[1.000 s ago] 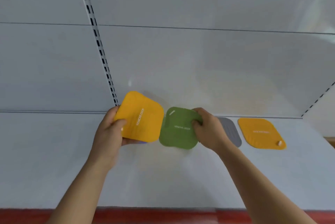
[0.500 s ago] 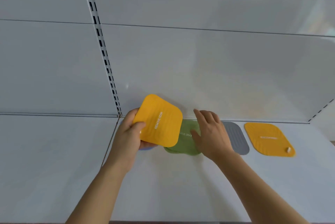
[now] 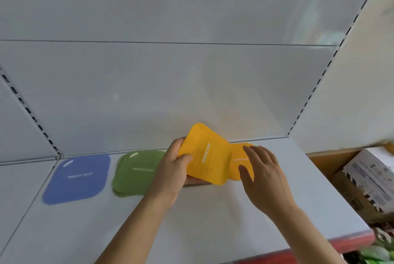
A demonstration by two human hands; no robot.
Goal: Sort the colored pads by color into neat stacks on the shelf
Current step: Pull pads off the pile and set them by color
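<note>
My left hand (image 3: 173, 168) grips a yellow pad (image 3: 205, 153) by its left edge and holds it tilted above the white shelf (image 3: 191, 221). A second yellow pad (image 3: 239, 162) lies flat on the shelf just to the right, partly hidden. My right hand (image 3: 261, 173) hovers over that pad with fingers spread and holds nothing. A green pad stack (image 3: 136, 173) lies left of my left hand. Further left lies a blue pad (image 3: 77, 178). The grey pad is hidden behind my hands.
The shelf's back panel (image 3: 170, 93) rises right behind the pads, with slotted uprights at left and right. A cardboard box (image 3: 366, 178) with packaged goods stands beyond the shelf's right end. The shelf has a red front edge (image 3: 351, 244).
My right hand let go of the green pad, which now lies on the shelf. Both hands and the yellow pad moved right toward the lying yellow pad. The view swung right.
</note>
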